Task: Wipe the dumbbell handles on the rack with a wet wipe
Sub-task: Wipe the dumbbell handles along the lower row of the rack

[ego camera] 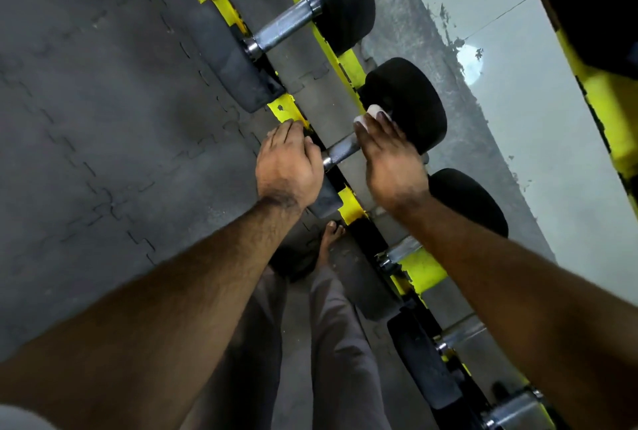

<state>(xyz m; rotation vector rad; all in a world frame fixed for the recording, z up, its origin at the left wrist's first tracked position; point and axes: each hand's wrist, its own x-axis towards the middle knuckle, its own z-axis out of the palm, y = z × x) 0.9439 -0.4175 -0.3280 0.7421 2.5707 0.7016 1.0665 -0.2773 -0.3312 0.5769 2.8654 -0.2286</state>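
A yellow and black rack [350, 65] runs diagonally through the head view with several black dumbbells lying across it. My right hand [390, 157] presses a white wet wipe [367, 115] round the far end of the middle dumbbell's metal handle [340, 150], next to its black head [411, 101]. My left hand [288, 162] curls over the near head of the same dumbbell, which is mostly hidden beneath it. A larger dumbbell with a bare knurled handle [286, 25] lies further up the rack.
More dumbbells [466, 198] sit lower on the rack toward the bottom right. Grey interlocking floor mats [86, 112] spread to the left. My bare foot [329, 239] and grey trousers stand close to the rack. A pale wall [535, 84] lies behind it.
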